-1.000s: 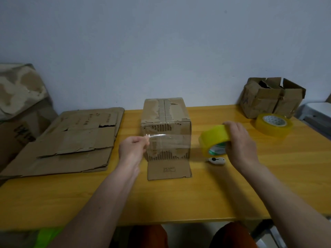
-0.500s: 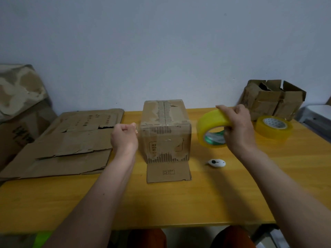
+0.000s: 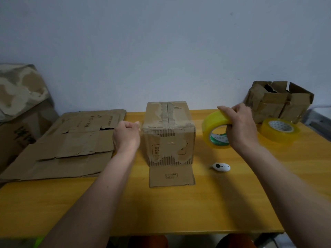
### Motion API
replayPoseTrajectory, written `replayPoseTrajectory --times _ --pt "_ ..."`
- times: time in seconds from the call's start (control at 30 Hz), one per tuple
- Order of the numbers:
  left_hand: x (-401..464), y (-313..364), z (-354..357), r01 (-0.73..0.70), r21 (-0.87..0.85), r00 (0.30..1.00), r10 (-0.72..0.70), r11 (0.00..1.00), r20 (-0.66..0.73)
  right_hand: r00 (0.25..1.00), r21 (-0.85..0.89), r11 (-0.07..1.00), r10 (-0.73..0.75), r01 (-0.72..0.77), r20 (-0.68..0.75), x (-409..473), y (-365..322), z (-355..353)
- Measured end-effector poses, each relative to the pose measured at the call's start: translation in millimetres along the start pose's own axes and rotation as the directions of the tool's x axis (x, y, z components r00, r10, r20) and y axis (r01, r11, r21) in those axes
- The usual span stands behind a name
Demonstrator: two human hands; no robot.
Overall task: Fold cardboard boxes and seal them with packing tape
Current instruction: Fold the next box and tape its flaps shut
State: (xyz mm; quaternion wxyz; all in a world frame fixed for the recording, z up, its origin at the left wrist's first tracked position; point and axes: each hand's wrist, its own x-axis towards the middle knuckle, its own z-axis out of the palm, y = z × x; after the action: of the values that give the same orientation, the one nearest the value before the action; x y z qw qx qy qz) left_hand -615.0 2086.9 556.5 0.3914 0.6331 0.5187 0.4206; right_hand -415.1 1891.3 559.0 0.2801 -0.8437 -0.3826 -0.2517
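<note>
A worn cardboard box [image 3: 169, 138] stands upright mid-table, one flap lying flat toward me. My left hand [image 3: 126, 135] is just left of the box's top front edge and pinches the free end of a clear tape strip. The strip stretches across the box's upper front edge to the yellow tape roll [image 3: 215, 132], which my right hand [image 3: 240, 127] grips to the right of the box, fingers curled over its rim.
Flattened cardboard sheets [image 3: 71, 140] cover the table's left side. A second tape roll [image 3: 279, 131] and a crumpled open box [image 3: 279, 101] sit at the back right. A small white cutter [image 3: 221, 167] lies right of the box. More cartons [image 3: 19, 108] stand off the table's left.
Both hands rose and moved away from me, carrying the stretched tape from in front of the box's face up to its top front edge. The roll tilted more upright.
</note>
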Motion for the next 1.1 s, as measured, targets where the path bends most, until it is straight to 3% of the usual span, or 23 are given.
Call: replayPoseTrajectory --times 0.27,0.43,0.6,0.67,0.73,0.8,0.87,1.03,1.1 --pt "-1.1 -9.7 4.4 0.14 -0.061 0.975 -0.127 0.988 0.185 0.988 -0.019 0.999 0.033 -0.03 0.152 -4.0 -0.6 27.4" --pt "6.4 -12.1 7.1 0.165 0.003 0.947 -0.159 0.986 0.279 0.985 -0.013 1.0 0.027 -0.025 0.169 -6.9 -4.4 31.7" --pt "15.5 -10.1 7.4 0.335 0.005 0.91 -0.325 0.942 0.259 0.984 0.006 0.999 0.031 -0.033 0.176 -10.3 -3.9 27.0" --pt "10.9 -14.8 7.6 0.258 -0.069 0.947 -0.238 0.964 0.215 0.983 0.033 0.999 0.033 -0.04 0.181 -13.1 -4.9 25.5" --pt "4.3 -17.7 9.9 0.091 -0.102 0.987 -0.076 0.991 0.141 0.982 0.036 0.998 0.039 -0.047 0.184 -14.2 -7.2 23.8" --pt "-2.9 -15.3 8.0 -0.086 -0.045 0.99 0.091 0.995 0.106 0.98 0.043 0.998 0.043 -0.052 0.195 -15.2 -9.5 22.5" --pt "-5.2 -11.2 6.0 -0.176 0.014 0.974 0.172 0.984 0.148 0.976 0.056 0.996 0.059 -0.073 0.21 -17.1 -11.0 21.1" --pt "9.8 7.9 2.8 -0.239 0.197 0.902 0.142 0.951 0.408 0.927 0.164 0.976 0.072 -0.142 0.369 -20.1 -22.6 11.1" --pt "7.4 20.9 8.0 -0.387 0.483 0.877 0.151 0.785 0.457 0.882 0.264 0.951 0.02 -0.163 0.472 -21.3 -28.2 6.4"
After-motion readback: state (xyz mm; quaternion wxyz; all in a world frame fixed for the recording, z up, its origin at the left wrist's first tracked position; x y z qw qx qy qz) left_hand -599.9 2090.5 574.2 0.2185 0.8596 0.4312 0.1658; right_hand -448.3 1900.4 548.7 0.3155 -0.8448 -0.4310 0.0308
